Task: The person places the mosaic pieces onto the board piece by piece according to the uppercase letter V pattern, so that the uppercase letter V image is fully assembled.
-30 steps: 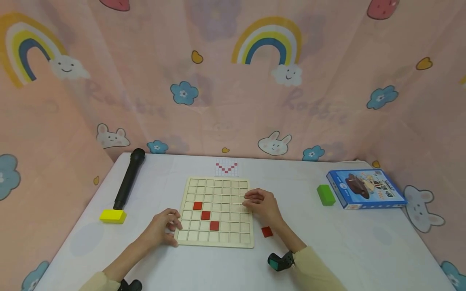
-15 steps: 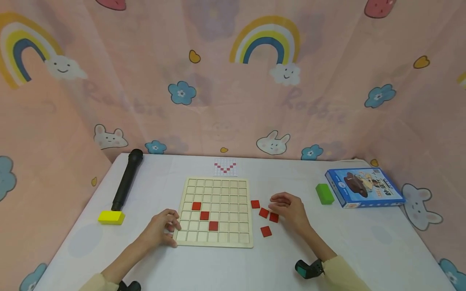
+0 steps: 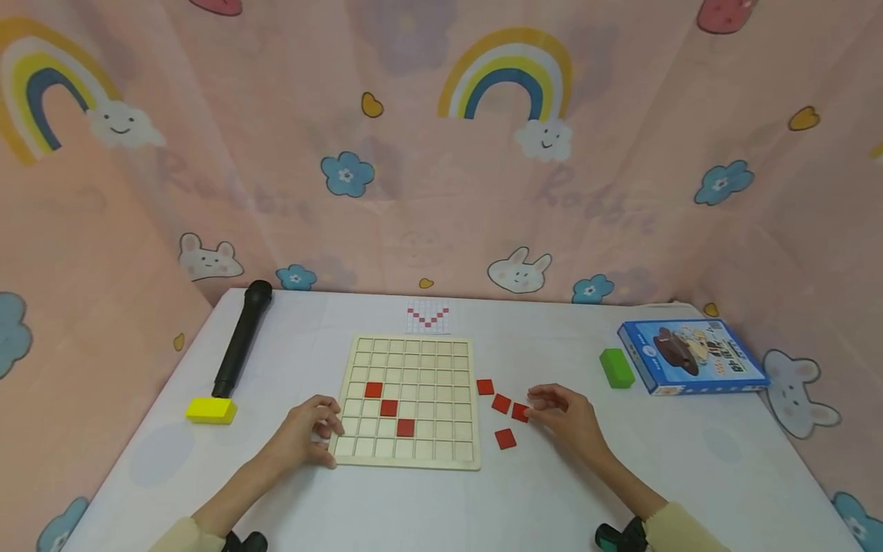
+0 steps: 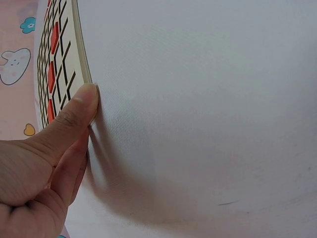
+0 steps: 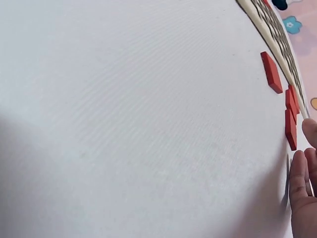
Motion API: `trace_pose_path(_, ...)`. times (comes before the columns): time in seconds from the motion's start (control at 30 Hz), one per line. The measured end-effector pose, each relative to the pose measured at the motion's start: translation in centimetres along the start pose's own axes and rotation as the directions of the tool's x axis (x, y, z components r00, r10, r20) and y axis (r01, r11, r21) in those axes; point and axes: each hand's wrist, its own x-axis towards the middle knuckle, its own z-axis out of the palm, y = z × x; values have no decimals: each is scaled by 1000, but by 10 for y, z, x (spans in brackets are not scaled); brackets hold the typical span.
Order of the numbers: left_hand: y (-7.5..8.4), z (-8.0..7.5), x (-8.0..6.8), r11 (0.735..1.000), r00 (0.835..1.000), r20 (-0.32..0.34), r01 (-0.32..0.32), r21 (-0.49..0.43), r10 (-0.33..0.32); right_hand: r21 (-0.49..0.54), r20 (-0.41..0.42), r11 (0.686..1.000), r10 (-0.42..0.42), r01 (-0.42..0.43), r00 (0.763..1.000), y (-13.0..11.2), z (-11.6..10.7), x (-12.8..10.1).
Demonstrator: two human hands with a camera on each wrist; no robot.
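Observation:
A pale square grid board (image 3: 441, 454) lies on the white table with 3 red tiles in a diagonal line in its cells, the middle one (image 3: 389, 408) among them. My left hand (image 3: 306, 433) holds the board's near left corner, and the left wrist view has its thumb (image 4: 81, 101) on the board's edge. Right of the board lie several loose red tiles, one (image 3: 506, 438) nearer me. Beside the rightmost loose tile (image 3: 520, 412) is my right hand (image 3: 569, 422), its thumb and fingers apart with nothing between them. Whether it touches that tile I cannot tell.
Behind the board lies a small card (image 3: 428, 317) with a red V pattern on a grid. A black microphone-like stick (image 3: 241, 341) and a yellow block (image 3: 211, 411) are at left. At right stand a green block (image 3: 616, 369) and a blue box (image 3: 693, 359).
My right hand has moved off the board's right edge, rightward and a little toward me, uncovering several loose tiles. The left hand and the tiles on the board have stayed put.

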Motion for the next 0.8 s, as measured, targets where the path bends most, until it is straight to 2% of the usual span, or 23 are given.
trace_pose_path(0.17,0,0,1,1000,1000,5,-9,11,9,-35,40,999,-1,2,999,5,-1,-3)
trace_pose_path(0.4,2,2,1,999,999,-14,42,-9,-42,-95,47,993,-72,76,996,11,1,0)
trace_pose_path(0.63,1,3,1,1000,1000,-13,28,-4,-28,-60,47,992,-110,113,993,13,-4,-1)
trace_pose_path(0.8,0,2,0,1000,1000,-7,4,11,-4,7,79,999,-34,34,996,12,-10,1)
